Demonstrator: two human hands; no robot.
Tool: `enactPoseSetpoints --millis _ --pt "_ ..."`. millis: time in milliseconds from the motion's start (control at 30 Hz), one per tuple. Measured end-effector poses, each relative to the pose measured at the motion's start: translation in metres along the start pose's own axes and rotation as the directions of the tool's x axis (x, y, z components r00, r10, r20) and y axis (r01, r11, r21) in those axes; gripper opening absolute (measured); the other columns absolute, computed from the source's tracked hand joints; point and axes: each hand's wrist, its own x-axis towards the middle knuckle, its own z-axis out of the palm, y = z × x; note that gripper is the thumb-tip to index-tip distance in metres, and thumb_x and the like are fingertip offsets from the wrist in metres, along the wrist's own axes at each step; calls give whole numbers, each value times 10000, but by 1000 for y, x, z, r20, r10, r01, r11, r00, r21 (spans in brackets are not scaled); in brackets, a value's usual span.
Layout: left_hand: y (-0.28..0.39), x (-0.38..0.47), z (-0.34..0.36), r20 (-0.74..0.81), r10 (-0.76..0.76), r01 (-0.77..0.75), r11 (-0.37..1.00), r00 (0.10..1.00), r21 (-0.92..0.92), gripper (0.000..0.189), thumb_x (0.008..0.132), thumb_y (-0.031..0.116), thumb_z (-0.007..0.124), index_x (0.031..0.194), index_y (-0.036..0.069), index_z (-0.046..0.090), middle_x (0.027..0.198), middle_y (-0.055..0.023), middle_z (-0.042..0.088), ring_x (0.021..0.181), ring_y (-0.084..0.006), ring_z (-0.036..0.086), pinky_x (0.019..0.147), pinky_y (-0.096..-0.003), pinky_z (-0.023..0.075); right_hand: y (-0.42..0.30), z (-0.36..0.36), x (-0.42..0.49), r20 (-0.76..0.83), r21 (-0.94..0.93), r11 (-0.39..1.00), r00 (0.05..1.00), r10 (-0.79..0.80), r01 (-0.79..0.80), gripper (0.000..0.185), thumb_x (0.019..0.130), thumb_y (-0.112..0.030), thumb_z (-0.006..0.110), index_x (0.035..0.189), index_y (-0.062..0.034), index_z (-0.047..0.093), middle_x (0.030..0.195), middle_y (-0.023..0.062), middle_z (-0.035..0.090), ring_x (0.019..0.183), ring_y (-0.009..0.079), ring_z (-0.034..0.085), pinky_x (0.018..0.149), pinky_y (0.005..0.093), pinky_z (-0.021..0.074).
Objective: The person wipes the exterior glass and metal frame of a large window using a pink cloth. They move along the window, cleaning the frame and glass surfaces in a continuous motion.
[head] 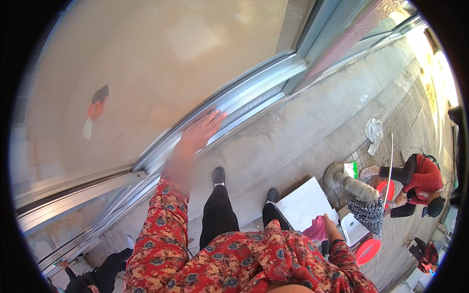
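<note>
My left hand (205,128) lies palm down on the metal bottom rail of a sliding window frame (253,88), with nothing in it and its fingers somewhat spread. Above it rises a large glass pane (183,73), dusty or hazy, with reflections. My right hand (331,222), low on the right, grips a bunched pink cloth (316,229), which hangs beside a white flat-topped box or panel (307,203). Part of the cloth is hidden by that hand and my floral sleeve.
A concrete ledge (256,154) runs below the window. At right, a person in red (427,179) bends over a red basin (385,190), near a padded tubular object (357,186). Another red basin (368,252) and a whitish cloth (374,133) are nearby. A person in black (99,273) is at lower left.
</note>
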Motion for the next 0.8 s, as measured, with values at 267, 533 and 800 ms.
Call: enactPoseSetpoints --millis 267,533,800 --pt "44 6 -17 61 -246 239 965 967 109 292 825 75 659 1115 35 652 1585 -71 398 1419 -264 416 1113 -377 446 35 -76 -20 -29 -745 635 942 -335 203 688 1013 -545 447 1178 84 673 1154 295 693 1136 389 655 947 448 494" --pt "192 -26 -81 487 -344 592 357 803 -723 614 946 210 651 1519 121 448 1540 -209 445 1355 -364 517 1092 -444 449 39 -98 -66 -81 -618 690 843 -531 376 813 1046 -608 265 1108 79 696 1087 328 691 1125 473 634 949 488 485" --pt "213 -39 -433 -236 -529 225 664 815 -713 758 926 166 683 1575 28 315 1555 -173 447 1428 -293 444 1176 -444 330 112 -179 18 123 -905 265 802 -585 332 669 1024 -554 353 1258 -1 647 1136 299 691 1143 497 615 964 492 490"
